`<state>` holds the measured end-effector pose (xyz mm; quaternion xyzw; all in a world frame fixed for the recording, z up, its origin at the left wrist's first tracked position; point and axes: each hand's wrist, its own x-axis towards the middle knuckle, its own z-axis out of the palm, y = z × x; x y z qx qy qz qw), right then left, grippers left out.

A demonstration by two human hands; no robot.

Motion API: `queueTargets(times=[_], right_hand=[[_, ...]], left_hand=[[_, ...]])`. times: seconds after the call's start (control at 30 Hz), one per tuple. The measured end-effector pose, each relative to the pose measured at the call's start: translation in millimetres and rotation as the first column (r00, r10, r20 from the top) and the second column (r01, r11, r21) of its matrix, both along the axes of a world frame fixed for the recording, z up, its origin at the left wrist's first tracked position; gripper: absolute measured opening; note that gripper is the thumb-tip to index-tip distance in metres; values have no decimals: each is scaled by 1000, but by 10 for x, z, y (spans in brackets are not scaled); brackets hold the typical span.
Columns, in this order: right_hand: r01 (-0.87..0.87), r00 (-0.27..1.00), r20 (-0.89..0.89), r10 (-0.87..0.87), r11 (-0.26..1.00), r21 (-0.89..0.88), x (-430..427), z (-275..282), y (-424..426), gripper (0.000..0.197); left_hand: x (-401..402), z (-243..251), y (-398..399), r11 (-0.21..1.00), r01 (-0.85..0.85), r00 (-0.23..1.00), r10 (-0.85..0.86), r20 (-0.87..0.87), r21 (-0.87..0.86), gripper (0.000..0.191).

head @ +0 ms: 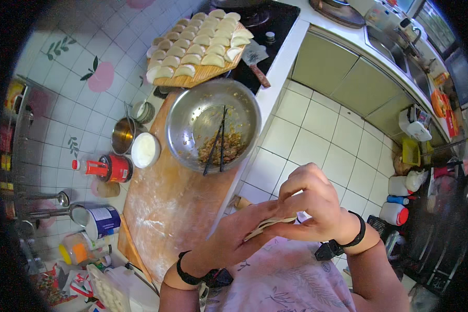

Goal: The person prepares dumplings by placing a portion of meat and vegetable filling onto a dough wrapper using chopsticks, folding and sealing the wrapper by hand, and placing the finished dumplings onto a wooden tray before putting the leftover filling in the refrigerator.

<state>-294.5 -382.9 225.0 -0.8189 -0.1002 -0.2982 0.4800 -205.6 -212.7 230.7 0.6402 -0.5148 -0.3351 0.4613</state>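
Note:
In front of my torso, both hands meet around a folded dumpling wrapper (pixel 271 225), whose pale edge shows between the fingers. My left hand (pixel 243 228) cups it from below and the left. The fingers of my right hand (pixel 312 202) pinch its right end; any filling inside is hidden. Beyond the hands, a steel bowl (pixel 185 121) holds minced filling (pixel 228 148) gathered at its near side. Black chopsticks (pixel 219 142) lean in the bowl, their near ends over the rim. Many shaped dumplings (pixel 197 48) stand in rows on a bamboo board (pixel 195 80).
A floured wooden board (pixel 167 206) lies on the counter at left. Along the wall stand a white bowl (pixel 145 150), a metal pot (pixel 121 132) and a red-labelled bottle (pixel 119 168). A wide-bladed tool (pixel 255 56) with a wooden handle rests by the black cooktop (pixel 282 23).

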Motion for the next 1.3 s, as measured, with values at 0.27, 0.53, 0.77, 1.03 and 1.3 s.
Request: queueTargets(times=[0.27,0.53,0.77,1.03,1.3], right_hand=[[23,990,140,-1,987,-157,-524,87,-294,28],[100,963,267,-36,968,-231,-837,55,-466,31],[277,953,77,-294,945,176,-891,118,-546,40],[173,971,102,-215,933,316,-897,14,-580,31],[214,942,208,-265,947,239,-874,72,-636,25]], left_hand=[[-574,235,-340,994,-108,994,107,-20,-31,64],[-887,123,-504,990,-131,931,102,-349,-59,54],[-1069,59,-652,854,-439,839,279,-467,-279,42],[-1148,6,-808,786,-476,876,383,-295,-395,40],[-1176,55,-928,765,-513,833,553,-11,-388,39]])
